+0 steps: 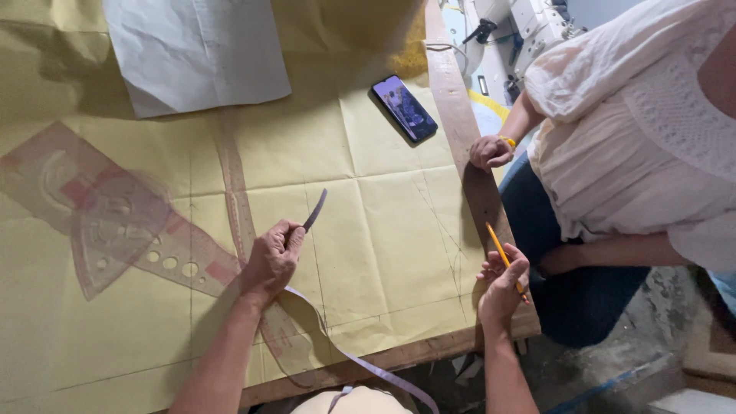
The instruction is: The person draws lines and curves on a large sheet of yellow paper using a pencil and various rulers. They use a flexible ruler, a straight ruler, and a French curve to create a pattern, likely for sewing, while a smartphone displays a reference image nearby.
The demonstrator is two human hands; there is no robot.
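The left hand [272, 257] pinches a measuring tape [314, 211] above the yellow pattern paper [368, 199] spread flat on the tabletop [399, 356], its tail trailing off the edge, while the right hand [502, 284] grips an orange pencil [500, 249] upright, tip clear of the sheet

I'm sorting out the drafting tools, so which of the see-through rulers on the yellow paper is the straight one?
The long narrow ruler running up from the left hand toward the white sheet. The other template is wide, curved and full of round holes.
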